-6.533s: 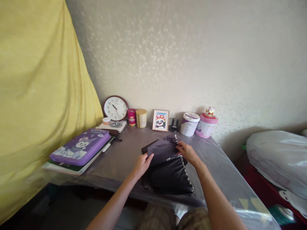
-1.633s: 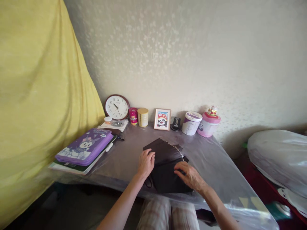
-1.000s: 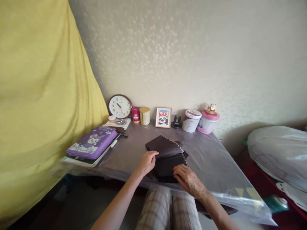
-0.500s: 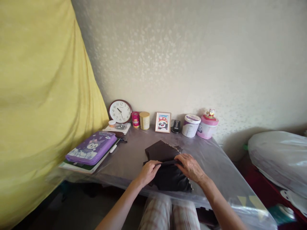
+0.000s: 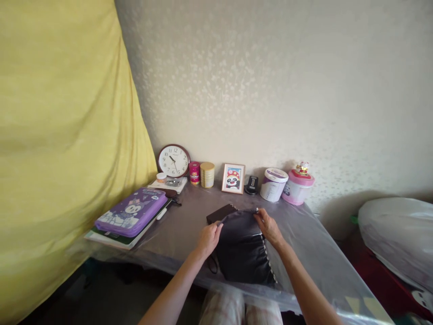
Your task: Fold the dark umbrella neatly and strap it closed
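A folded black cloth item (image 5: 245, 253) with a black-and-white trim down its right side lies at the near edge of the table. What kind of article it is I cannot tell. My left hand (image 5: 209, 237) pinches the left end of its raised upper edge. At the right end of that same edge, the fingers of my right hand (image 5: 268, 225) are closed on the cloth. The edge arches up between both hands. Behind it, a flat dark part (image 5: 219, 213) of the item shows, and a thin black loop (image 5: 212, 264) hangs out at the left.
A purple case (image 5: 131, 212) rests on books at the left, beside a yellow curtain (image 5: 67, 135). Along the wall stand a clock (image 5: 173, 160), tins, a picture frame (image 5: 233, 178), a black stapler-like object (image 5: 252, 185) and two tubs. Plastic covers the table (image 5: 304, 257).
Both hands have lifted the cloth's edge up and away from me, spreading further apart. The front panel now stands taller and hides more of the part behind. The view has shifted slightly.
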Tool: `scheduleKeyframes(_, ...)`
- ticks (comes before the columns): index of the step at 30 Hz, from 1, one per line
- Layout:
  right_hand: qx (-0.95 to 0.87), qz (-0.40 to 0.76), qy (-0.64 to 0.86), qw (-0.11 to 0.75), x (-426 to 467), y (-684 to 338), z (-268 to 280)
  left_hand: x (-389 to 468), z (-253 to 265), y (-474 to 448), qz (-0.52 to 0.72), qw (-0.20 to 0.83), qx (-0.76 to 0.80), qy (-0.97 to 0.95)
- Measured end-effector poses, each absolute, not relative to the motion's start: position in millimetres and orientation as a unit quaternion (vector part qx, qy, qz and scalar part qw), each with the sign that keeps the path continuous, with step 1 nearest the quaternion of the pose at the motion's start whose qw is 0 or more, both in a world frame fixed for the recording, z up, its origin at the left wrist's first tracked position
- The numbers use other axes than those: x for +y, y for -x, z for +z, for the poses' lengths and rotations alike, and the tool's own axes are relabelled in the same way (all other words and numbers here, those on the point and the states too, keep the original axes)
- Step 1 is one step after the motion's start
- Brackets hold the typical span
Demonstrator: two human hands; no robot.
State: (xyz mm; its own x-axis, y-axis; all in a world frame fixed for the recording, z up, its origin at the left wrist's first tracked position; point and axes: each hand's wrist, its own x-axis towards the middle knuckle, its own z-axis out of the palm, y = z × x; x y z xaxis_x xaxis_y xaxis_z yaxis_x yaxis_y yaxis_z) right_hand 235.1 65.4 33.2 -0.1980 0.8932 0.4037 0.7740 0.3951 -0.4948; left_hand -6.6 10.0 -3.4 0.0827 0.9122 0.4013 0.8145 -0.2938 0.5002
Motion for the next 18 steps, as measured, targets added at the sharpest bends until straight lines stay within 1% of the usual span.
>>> scheduleKeyframes(7,-0.760,0.057,0.584,0.280,97,-220,14,28,-10,2,0.316,0.040,0.649,-0.691)
scheduleKeyframes(12,-0.749,0.036,0.608,0.262,111,-213,4,39,-19,-1,0.294,0.034,0.685,-0.666)
scheduleKeyframes(16,-0.738,0.003,0.619,0.269,107,-202,2,44,-23,-2,0.275,0.040,0.704,-0.654)
scheduleKeyframes(18,-0.760,-0.019,0.585,0.282,99,-193,2,45,-24,-2,0.270,0.046,0.712,-0.646)
